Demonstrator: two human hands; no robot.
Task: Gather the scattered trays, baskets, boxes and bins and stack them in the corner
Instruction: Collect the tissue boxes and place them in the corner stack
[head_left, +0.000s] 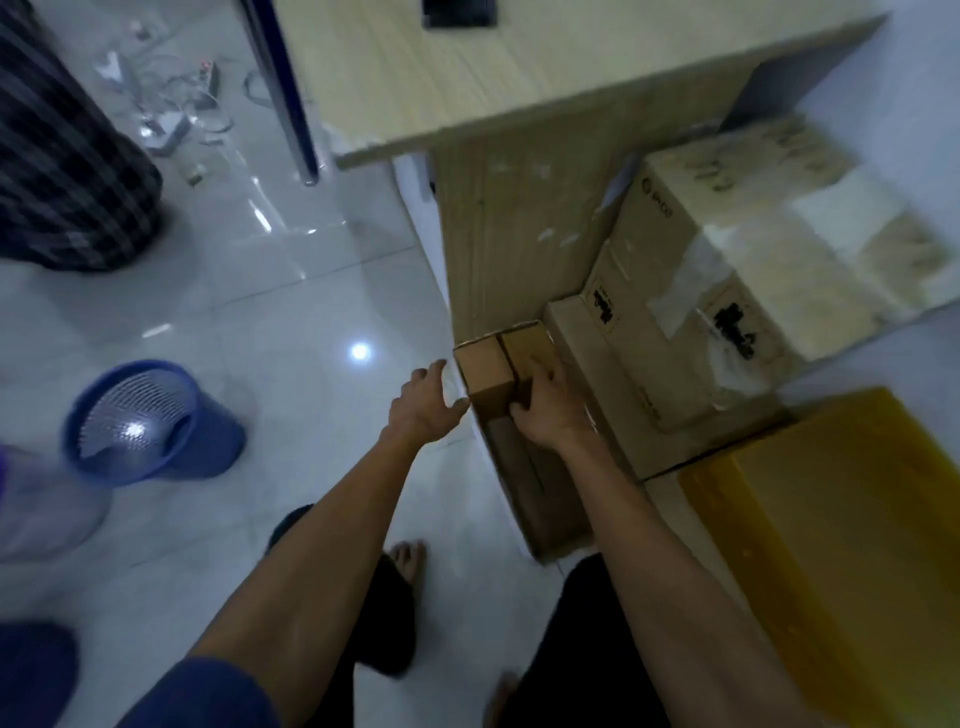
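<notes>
A small brown cardboard box (491, 371) stands on a flat cardboard box (540, 499) beside the desk's side panel. My right hand (550, 405) grips the small box from its right side, fingers curled over its top. My left hand (423, 408) hovers just left of the box, fingers relaxed and spread, holding nothing. To the right, larger cardboard boxes (691, 291) are stacked against the wall, and a yellow plastic bin (831, 519) sits at the lower right. A blue mesh wastebasket (145, 421) lies tipped on the floor at the left.
A light wooden desk (467, 78) overhangs the stack. Cables and a power strip (176, 109) lie on the white tiled floor at the back left. A person in a checked garment (62, 156) stands at the far left. My bare feet (410, 561) are below.
</notes>
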